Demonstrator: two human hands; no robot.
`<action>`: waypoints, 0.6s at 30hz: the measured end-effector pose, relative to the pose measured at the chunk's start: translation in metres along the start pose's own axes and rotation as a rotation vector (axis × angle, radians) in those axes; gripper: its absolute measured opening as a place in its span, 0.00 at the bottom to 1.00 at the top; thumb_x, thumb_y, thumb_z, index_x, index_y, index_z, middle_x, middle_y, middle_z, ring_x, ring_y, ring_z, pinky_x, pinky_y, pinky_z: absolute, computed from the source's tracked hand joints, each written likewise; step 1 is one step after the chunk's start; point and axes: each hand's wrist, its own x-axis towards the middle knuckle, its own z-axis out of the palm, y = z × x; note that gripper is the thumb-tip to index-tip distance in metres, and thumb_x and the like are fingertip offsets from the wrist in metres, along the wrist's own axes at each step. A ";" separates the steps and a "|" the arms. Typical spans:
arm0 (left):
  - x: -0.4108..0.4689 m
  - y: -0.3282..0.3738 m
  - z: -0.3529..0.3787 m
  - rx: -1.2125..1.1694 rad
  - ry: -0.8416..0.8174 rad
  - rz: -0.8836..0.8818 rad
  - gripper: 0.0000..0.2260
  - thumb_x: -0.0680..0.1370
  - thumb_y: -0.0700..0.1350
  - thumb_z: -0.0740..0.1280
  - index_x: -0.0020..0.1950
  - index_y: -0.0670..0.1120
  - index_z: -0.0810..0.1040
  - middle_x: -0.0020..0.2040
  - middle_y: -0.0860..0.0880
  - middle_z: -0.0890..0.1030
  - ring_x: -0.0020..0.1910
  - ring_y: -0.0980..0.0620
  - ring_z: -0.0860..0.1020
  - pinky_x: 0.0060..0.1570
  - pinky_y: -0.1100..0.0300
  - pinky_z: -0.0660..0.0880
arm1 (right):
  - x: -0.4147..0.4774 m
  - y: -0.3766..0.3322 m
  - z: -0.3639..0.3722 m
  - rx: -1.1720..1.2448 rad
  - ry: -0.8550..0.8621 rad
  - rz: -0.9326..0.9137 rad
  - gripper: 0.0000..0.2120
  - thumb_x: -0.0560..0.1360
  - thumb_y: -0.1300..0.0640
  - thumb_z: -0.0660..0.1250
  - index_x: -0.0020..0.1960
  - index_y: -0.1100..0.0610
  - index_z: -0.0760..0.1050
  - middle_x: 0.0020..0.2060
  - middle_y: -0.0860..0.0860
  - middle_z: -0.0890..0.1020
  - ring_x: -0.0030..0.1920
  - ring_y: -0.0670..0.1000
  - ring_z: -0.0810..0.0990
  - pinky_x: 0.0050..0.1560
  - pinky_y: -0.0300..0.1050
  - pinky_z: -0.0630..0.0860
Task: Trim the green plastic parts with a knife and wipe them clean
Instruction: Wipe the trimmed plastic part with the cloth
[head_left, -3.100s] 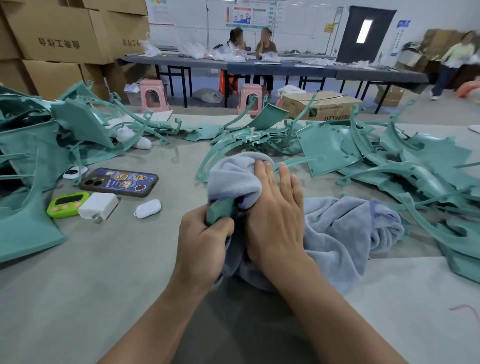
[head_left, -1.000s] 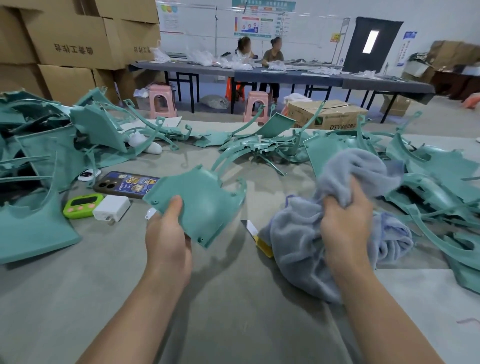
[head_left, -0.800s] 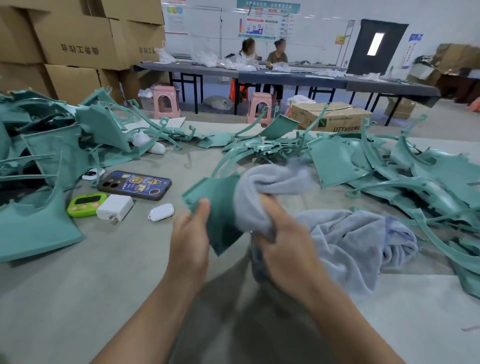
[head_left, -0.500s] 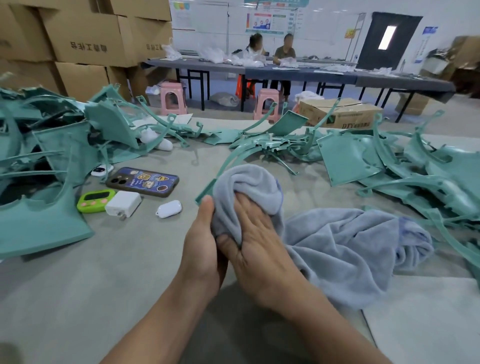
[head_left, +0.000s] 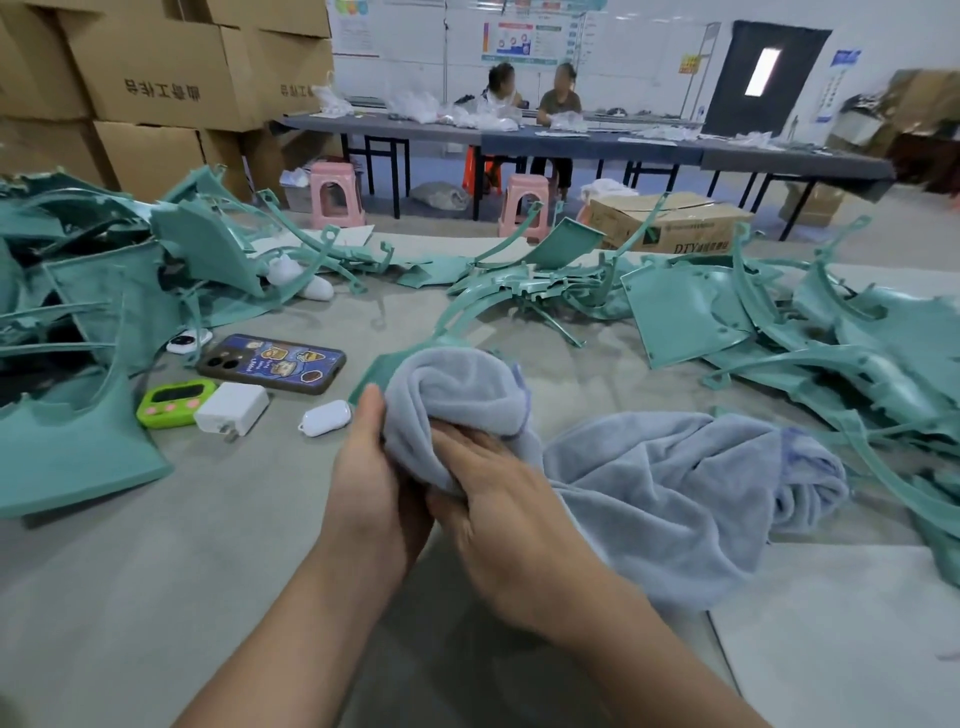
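Lilac-grey terry cloth towel (head_left: 649, 493): soft pile, matt. Teal-green flat plastic part (head_left: 375, 370) poking from under towel: smooth, matt. Heaped teal-green plastic panels (head_left: 685, 312) right of towel: moulded, faint sheen, ragged edges. Grey table cover (head_left: 156, 571) under towel: matt, felt-like. Left of towel: dark phone in printed case (head_left: 272, 364), glossy; white plastic charger block (head_left: 232, 409), smooth; lime-green plastic timer (head_left: 174, 402), shiny. Brown cardboard boxes (head_left: 156, 78) beyond towel: matt.

A white back wall (head_left: 649, 52) is hung with posters (head_left: 514, 39) and broken by a dark door (head_left: 769, 119) with a bright glass slit. Long dark tables (head_left: 571, 143) are set before it, pink stools (head_left: 332, 192) beside them. Cardboard boxes (head_left: 156, 78) are stacked at the left.
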 end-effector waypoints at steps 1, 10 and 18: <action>0.003 0.005 -0.002 -0.019 0.029 -0.013 0.30 0.81 0.63 0.57 0.68 0.41 0.77 0.64 0.40 0.82 0.62 0.43 0.82 0.61 0.50 0.73 | -0.004 0.001 0.000 -0.066 -0.038 -0.005 0.25 0.81 0.57 0.63 0.77 0.44 0.67 0.76 0.40 0.69 0.77 0.41 0.62 0.77 0.37 0.56; 0.014 0.014 -0.011 0.007 0.099 0.062 0.25 0.86 0.57 0.49 0.68 0.44 0.77 0.62 0.45 0.84 0.60 0.48 0.83 0.57 0.51 0.77 | -0.003 0.031 -0.024 -0.325 0.145 0.226 0.25 0.80 0.57 0.62 0.75 0.44 0.68 0.75 0.45 0.69 0.76 0.51 0.63 0.77 0.53 0.59; 0.017 0.017 -0.006 0.017 0.231 0.066 0.20 0.86 0.55 0.55 0.66 0.45 0.78 0.58 0.47 0.85 0.55 0.51 0.85 0.52 0.56 0.82 | -0.001 0.024 -0.011 -0.127 0.373 0.134 0.26 0.83 0.54 0.62 0.79 0.46 0.63 0.78 0.41 0.63 0.81 0.49 0.56 0.76 0.47 0.64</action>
